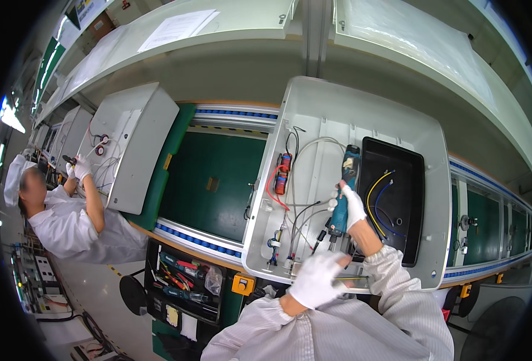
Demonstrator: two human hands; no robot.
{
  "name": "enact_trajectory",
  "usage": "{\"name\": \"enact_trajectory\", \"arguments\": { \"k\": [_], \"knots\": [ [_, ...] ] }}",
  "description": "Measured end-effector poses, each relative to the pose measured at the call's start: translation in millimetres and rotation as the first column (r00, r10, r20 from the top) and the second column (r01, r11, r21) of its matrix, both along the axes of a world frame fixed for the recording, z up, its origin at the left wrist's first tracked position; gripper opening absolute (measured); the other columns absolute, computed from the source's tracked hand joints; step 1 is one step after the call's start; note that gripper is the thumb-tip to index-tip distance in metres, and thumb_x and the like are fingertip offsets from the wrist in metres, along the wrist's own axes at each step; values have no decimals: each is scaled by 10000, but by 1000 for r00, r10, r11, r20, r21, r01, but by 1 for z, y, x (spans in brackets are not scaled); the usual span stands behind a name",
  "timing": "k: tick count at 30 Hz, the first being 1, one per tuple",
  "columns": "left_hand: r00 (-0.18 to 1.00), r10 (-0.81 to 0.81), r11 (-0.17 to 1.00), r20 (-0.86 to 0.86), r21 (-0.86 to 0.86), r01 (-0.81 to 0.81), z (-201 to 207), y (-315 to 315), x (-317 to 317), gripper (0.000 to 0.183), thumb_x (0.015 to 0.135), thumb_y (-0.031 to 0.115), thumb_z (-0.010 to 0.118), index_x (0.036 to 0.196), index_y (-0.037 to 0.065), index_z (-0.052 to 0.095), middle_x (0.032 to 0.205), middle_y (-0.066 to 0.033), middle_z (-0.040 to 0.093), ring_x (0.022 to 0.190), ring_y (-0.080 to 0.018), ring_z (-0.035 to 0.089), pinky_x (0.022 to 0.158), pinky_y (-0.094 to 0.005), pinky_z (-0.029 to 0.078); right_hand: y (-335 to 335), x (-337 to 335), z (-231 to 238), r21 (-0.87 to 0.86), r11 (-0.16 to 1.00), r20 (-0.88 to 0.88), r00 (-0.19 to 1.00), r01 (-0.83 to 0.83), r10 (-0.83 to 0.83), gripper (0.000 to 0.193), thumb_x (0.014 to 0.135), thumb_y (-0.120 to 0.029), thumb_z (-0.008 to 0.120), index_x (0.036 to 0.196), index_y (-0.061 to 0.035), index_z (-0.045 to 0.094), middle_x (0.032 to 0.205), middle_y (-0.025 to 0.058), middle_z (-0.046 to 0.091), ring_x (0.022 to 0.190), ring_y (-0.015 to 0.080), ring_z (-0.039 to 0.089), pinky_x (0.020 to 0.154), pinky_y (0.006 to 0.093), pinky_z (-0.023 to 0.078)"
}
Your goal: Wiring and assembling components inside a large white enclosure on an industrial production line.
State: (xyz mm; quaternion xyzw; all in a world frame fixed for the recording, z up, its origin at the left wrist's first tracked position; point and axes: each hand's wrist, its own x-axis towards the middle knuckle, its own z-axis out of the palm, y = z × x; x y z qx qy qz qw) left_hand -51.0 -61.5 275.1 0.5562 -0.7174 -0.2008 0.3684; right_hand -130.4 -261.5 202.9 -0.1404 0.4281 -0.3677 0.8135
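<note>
My right hand [355, 207], in a white glove, is closed round the body of a teal and black power screwdriver [341, 207]. The tool lies lengthwise over a large light-grey plastic housing [305, 90], its narrow end toward me. My left hand [319, 280], also gloved, is smeared by motion over the housing's near wall; its fingers do not show clearly. Red cylindrical parts [283, 174] with red and black leads sit at the housing's left. A small valve-like fitting [274, 243] and loose wires are nearer me. At the right, a black tray [368, 147] holds yellow wire [371, 195] and blue wire [379, 198].
A roller conveyor [212, 243] with green boards [212, 180] runs left to right. An open black toolbox [185, 283] stands at the lower left, by a yellow button box [243, 284]. Further left, a co-worker [67, 216] handles parts in another grey housing [149, 156]. Shelves [242, 18] overhang the back.
</note>
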Motion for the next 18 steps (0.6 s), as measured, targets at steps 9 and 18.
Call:
{"name": "enact_trajectory", "arguments": {
  "k": [9, 18],
  "knots": [
    [522, 532, 787, -667, 616, -16, 1, 43, 77, 379, 756, 216, 821, 988, 10, 603, 862, 30, 597, 744, -63, 517, 691, -229, 442, 80, 19, 90, -659, 572, -29, 777, -488, 629, 1029, 791, -516, 727, 1511, -31, 174, 1397, 116, 402, 1218, 227, 476, 1040, 391, 384],
    [-298, 679, 393, -671, 675, -625, -85, 186, 178, 378, 874, 369, 642, 604, 217, 424, 473, 98, 309, 349, -63, 287, 341, -244, 196, 34, -43, 21, -433, 707, -594, 767, -559, 243, 404, 917, -105, 604, 1307, -29, 528, 986, 40, 656, 870, 95, 597, 794, 236, 485]
  ]
}}
